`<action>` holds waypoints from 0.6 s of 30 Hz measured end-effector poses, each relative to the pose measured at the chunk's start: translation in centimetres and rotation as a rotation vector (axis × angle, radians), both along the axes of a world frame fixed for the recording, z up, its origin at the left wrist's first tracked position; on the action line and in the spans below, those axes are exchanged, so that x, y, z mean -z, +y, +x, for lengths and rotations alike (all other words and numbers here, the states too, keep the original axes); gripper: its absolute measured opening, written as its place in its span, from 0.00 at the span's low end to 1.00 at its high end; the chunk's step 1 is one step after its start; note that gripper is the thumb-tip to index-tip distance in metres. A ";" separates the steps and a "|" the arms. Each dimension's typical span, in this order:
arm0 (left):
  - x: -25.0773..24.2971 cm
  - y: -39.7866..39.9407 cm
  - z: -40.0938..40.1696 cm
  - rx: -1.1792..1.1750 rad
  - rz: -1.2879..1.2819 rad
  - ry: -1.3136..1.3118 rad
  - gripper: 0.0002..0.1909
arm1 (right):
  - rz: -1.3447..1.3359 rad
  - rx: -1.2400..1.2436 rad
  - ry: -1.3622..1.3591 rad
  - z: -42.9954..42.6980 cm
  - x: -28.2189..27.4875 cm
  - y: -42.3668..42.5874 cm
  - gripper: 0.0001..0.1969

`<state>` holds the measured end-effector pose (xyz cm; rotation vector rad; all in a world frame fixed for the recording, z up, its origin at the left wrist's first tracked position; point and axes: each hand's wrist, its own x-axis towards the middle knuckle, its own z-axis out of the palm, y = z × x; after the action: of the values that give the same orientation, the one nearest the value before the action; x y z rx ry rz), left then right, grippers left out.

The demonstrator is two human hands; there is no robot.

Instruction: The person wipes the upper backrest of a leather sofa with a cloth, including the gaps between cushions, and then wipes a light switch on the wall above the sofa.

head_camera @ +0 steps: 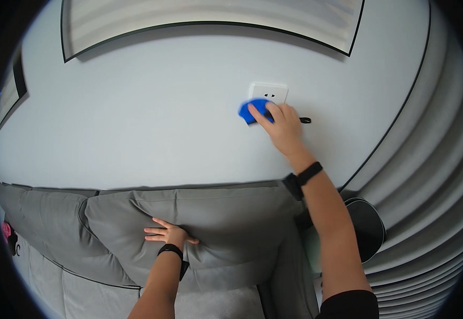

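Observation:
My right hand (285, 127) grips a blue cleaning pad (251, 109) with a black edge, and its fingers lie over it. A black loop (305, 120) sticks out on the other side of the hand. The pad is at the white wall and covers the lower part of a white wall socket (269, 89); the socket's upper holes show. Lower down, my left hand (171, 233) leans with spread fingers on the grey back cushion (231, 223) of a sofa. It holds nothing. Each wrist wears a black strap.
A framed picture (215, 12) hangs above, and part of another frame (10, 93) shows at the left. Grey pleated curtains (423, 175) run down the right side. A dark round-edged object (365, 229) stands between sofa and curtain. Pink and black items (8, 235) lie far left.

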<state>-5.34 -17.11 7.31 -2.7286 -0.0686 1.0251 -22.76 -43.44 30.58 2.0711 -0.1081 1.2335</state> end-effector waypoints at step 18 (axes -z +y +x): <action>0.1 -1.6 -0.7 0.050 0.096 0.018 0.86 | 0.885 0.123 -0.909 -5.7 1.6 -5.9 0.23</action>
<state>-6.00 -18.69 7.26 -2.6209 -0.0454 1.0063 -28.44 -49.34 28.94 1.8852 -1.3766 2.2068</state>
